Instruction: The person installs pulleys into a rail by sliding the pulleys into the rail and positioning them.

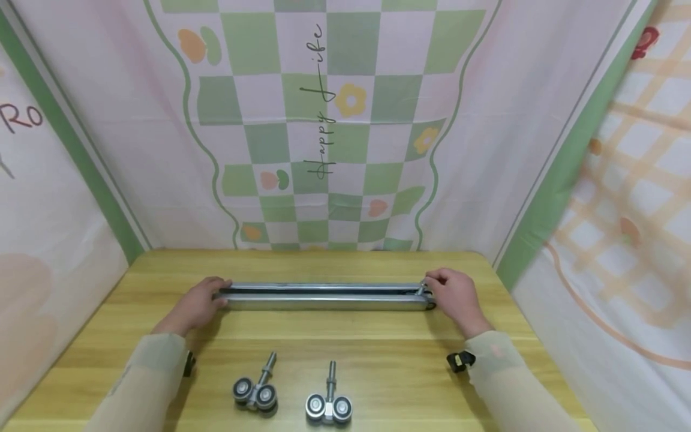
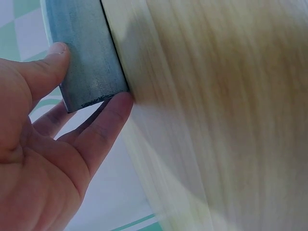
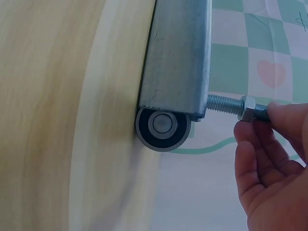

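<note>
A silvery metal rail (image 1: 324, 303) with a slot along its top lies crosswise on the table. My left hand (image 1: 195, 305) holds its left end; in the left wrist view the thumb lies on the side of the rail (image 2: 86, 57) and a finger touches the end edge. At the right end, my right hand (image 1: 457, 300) pinches the upright threaded bolt (image 3: 226, 104) of a roller trolley, above its nut (image 3: 248, 108). One trolley wheel (image 3: 162, 126) sticks partly out of the rail's end. The trolley's other wheels are hidden.
Nearer on the wooden table (image 1: 388, 384) lie two more roller trolleys, one at left (image 1: 255, 393) and another (image 1: 329, 408) near the middle, both with bolts pointing away. Patterned cloth (image 1: 353, 144) hangs behind the table and at both sides.
</note>
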Tool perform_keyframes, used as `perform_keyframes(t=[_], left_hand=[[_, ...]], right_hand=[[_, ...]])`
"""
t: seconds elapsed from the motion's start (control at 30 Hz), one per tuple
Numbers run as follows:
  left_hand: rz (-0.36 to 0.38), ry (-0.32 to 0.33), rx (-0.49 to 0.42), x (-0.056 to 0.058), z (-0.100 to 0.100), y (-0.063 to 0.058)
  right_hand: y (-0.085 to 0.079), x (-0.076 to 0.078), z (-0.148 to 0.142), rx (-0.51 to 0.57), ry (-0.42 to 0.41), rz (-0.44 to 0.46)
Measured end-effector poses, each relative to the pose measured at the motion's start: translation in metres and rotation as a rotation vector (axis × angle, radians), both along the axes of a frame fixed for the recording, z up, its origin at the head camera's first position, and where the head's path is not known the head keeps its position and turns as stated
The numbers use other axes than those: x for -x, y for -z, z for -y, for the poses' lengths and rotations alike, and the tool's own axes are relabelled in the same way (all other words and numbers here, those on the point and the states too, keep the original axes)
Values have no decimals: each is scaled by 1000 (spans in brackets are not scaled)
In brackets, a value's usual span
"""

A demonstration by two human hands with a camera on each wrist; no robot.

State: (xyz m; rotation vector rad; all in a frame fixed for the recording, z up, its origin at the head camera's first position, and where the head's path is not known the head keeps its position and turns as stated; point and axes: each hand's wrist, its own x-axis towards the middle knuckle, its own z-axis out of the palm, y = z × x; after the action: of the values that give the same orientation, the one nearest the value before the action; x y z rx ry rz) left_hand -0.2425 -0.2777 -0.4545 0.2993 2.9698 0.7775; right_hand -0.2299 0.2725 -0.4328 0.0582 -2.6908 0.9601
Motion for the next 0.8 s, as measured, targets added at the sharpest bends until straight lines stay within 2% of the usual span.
perform_keyframes(t=[0.33, 0.8], left_hand=[[-17, 6, 2, -3, 0, -1], [-11, 14, 1, -2, 0, -1]], right_hand=[[-4, 2, 4, -13, -15, 21], [-8, 2, 19, -21, -18, 11]])
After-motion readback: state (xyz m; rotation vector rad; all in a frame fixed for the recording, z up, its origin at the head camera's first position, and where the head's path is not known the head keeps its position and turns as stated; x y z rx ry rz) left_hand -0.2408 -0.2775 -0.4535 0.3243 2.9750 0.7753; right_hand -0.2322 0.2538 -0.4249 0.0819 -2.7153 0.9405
